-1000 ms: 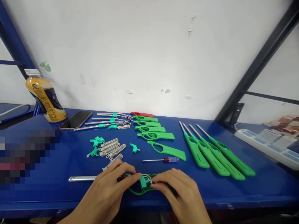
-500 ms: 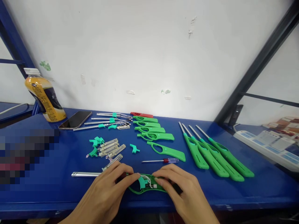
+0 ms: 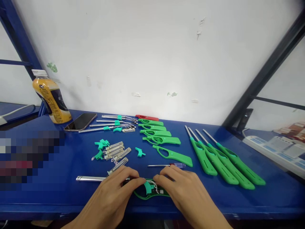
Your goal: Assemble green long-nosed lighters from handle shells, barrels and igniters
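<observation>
A green lighter half-shell (image 3: 145,198) lies open side up near the table's front edge. Inside it sit a teal trigger (image 3: 148,187), white wires (image 3: 155,184) and a small pale block (image 3: 161,191). From its left end a metal tube (image 3: 89,179) sticks out beyond my left hand (image 3: 116,192). That hand is closed on the shell's left part, thumb and fingertips beside the trigger. My right hand (image 3: 184,186) covers the shell's right part, its fingertips pressing at the wires; its thumb is hidden.
Behind lie a screwdriver (image 3: 178,165), green half-shells (image 3: 175,155), clear fuel tanks (image 3: 122,154), teal triggers (image 3: 139,152) and wired metal tubes (image 3: 94,129). Assembled lighters (image 3: 205,160) lie to the right. A phone (image 3: 81,122) and bottle (image 3: 51,100) stand at left, before a wall (image 3: 152,57).
My right fingertips have shifted left onto the wires, and the right thumb has gone out of sight beneath the hand. My left hand keeps its hold. The whole view has swung slightly left.
</observation>
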`<control>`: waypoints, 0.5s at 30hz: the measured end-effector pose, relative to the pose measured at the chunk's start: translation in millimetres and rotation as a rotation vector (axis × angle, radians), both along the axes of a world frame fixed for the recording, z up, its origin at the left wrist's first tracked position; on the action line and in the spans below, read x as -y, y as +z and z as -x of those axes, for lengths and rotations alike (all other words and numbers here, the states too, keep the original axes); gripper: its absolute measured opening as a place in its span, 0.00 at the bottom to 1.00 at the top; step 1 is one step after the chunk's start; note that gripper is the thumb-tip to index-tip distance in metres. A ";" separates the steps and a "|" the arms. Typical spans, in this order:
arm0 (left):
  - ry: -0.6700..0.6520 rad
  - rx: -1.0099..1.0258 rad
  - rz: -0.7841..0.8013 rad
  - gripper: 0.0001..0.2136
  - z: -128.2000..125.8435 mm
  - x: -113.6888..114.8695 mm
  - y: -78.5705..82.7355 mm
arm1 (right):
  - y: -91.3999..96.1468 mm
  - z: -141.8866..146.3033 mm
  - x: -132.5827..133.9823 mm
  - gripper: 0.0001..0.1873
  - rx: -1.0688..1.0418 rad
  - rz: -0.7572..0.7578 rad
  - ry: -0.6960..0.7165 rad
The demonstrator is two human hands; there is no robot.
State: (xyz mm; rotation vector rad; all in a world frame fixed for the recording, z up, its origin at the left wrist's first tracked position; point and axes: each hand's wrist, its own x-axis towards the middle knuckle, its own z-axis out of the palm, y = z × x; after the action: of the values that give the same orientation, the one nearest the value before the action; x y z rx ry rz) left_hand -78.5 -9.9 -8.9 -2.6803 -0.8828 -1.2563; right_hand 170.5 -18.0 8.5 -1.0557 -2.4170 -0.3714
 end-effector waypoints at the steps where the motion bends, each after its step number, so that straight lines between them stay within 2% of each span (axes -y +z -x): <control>1: 0.001 0.001 -0.004 0.19 -0.4 0.2 0.7 | -0.7 0.3 -0.2 0.10 0.011 -0.013 0.005; 7: 0.006 0.001 -0.004 0.19 -0.2 1.9 3.8 | -1.0 1.4 -0.2 0.10 0.061 -0.075 0.020; 15: 0.007 0.002 -0.005 0.19 0.5 1.1 1.6 | 1.1 3.6 -0.3 0.10 0.087 -0.083 0.036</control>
State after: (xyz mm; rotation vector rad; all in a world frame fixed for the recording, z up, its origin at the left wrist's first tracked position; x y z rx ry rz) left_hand -78.9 -11.0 -7.2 -2.6695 -0.8872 -1.2589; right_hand 166.9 -17.7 9.6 -0.9779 -2.4707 -0.5105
